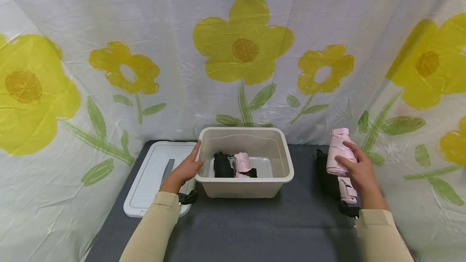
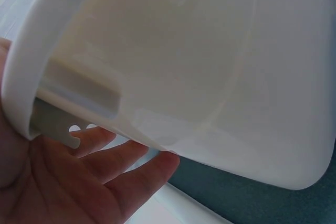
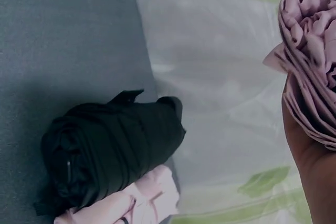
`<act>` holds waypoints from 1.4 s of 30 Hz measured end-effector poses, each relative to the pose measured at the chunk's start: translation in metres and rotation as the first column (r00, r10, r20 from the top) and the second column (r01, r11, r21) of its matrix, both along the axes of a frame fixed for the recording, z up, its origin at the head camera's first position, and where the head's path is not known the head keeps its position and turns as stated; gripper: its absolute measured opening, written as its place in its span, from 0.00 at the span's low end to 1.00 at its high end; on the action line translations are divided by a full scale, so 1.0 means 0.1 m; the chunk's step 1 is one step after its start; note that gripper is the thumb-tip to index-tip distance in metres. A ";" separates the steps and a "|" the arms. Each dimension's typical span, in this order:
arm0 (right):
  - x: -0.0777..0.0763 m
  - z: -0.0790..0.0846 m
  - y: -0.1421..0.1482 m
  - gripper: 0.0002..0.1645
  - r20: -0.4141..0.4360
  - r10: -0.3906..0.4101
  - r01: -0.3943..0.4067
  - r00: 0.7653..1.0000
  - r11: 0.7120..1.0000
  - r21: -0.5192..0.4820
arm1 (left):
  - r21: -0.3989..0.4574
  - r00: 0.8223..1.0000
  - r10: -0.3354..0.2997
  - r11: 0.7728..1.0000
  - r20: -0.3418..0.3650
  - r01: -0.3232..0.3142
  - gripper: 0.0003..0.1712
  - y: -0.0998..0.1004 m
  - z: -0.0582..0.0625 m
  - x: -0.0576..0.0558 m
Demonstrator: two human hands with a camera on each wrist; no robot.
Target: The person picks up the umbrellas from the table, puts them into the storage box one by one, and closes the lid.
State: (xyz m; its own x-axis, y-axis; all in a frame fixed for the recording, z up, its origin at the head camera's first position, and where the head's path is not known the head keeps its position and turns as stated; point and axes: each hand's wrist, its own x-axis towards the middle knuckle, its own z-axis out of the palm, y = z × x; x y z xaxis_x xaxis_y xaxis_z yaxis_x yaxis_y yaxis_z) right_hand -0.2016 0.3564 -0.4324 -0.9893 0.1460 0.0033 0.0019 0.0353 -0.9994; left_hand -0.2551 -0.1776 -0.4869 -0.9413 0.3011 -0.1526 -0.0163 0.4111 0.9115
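My left hand (image 1: 186, 168) grips the left rim of a beige plastic storage box (image 1: 240, 189), its fingers (image 2: 144, 179) stretched along the outer wall beneath the rim. Inside the box, a black fabric roll (image 1: 223, 165) lies beside a pink one (image 1: 241, 161) with a black part at its near end. On the right, my right hand (image 1: 360, 171) holds a tightly rolled pink fabric bundle (image 1: 340, 153), a band round its upper end. Its layered, gathered folds (image 3: 310, 30) show in the right wrist view. Under that hand lie another black roll (image 3: 113, 150) and another pink roll (image 1: 347, 191).
A white lid (image 1: 145, 181) with a grey handle (image 1: 167, 171) lies left of the box, partly behind the left forearm. The dark grey tabletop (image 1: 255, 229) ends at a white curtain (image 1: 174, 92) printed with yellow flowers, which stands close behind the box and along both sides.
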 end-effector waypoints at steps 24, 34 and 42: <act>-0.30 0.21 -0.55 0.41 -0.017 0.152 -0.134 0.988 0.915 0.381 | 0.024 1.000 0.011 1.000 0.007 -0.011 0.49 -0.02 -0.06 -0.03; -0.43 0.28 -0.84 0.39 -0.026 0.234 -0.204 0.972 0.892 0.403 | 0.006 1.000 0.013 1.000 -0.007 -0.013 0.48 -0.02 -0.05 -0.02; -0.42 0.44 -1.09 0.38 -0.006 0.308 -0.275 0.951 0.859 0.432 | 0.008 1.000 0.012 1.000 -0.008 -0.012 0.48 -0.01 -0.04 -0.01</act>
